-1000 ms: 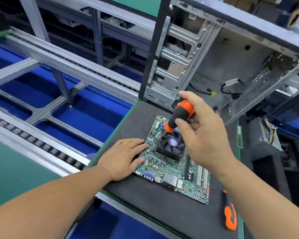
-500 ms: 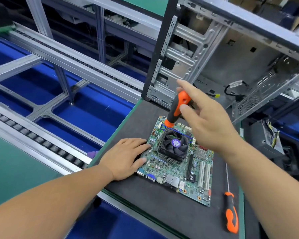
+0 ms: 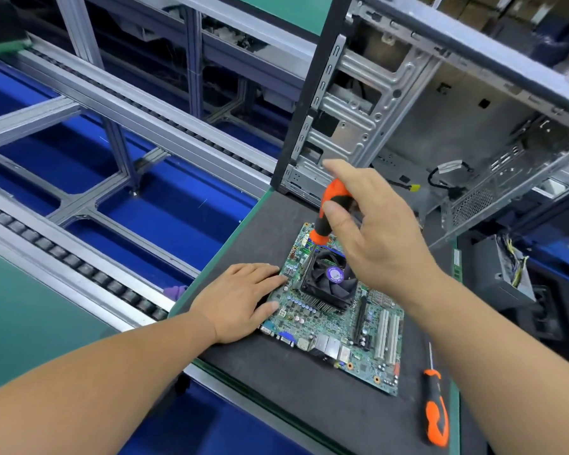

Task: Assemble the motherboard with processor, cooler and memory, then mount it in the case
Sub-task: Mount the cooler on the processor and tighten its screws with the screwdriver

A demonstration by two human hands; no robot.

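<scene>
A green motherboard (image 3: 339, 333) lies flat on the black mat (image 3: 303, 399). A black fan cooler (image 3: 330, 280) with a purple hub sits on it. My left hand (image 3: 240, 300) rests flat on the board's left edge. My right hand (image 3: 375, 231) grips an orange-and-black screwdriver (image 3: 329, 215), held upright with its shaft reaching down at the cooler's far left corner. The open metal case (image 3: 408, 126) stands behind the mat. A memory stick (image 3: 456, 264) lies at the mat's right edge.
A second orange screwdriver (image 3: 436, 408) lies on the mat at the right, near my right forearm. A power supply (image 3: 503, 270) with cables sits right of the mat. A roller conveyor (image 3: 79, 267) and aluminium frame run along the left.
My right hand has turned on the screwdriver handle, its fingers spreading wider, while the tip stays at the cooler's far left corner. My left hand has stayed on the board.
</scene>
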